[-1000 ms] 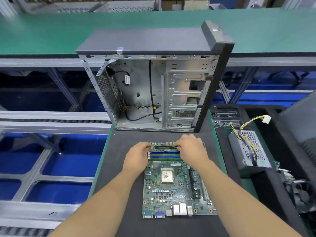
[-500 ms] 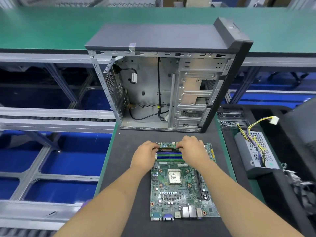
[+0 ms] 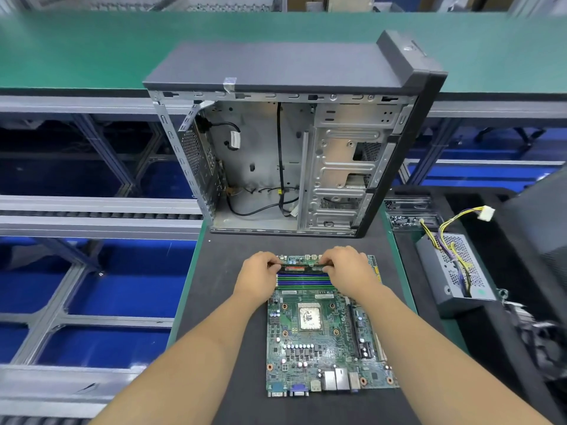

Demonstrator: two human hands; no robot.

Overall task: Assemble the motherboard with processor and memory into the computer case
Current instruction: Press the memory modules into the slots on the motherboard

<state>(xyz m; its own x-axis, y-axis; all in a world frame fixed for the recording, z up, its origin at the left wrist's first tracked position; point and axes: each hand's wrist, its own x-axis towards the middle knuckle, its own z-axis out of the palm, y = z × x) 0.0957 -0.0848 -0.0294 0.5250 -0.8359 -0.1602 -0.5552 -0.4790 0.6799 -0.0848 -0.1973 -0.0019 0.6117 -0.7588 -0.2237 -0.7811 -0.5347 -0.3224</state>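
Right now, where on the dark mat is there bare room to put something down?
Bare mat lies left of the motherboard, up to the green edge, and in a strip between the motherboard and the open computer case. It is crowded at the memory slots, where left hand and right hand grip a memory stick.

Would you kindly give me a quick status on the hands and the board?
Left hand and right hand pinch a memory stick over the motherboard slots. Computer case open, empty, behind. Nothing obstructing.
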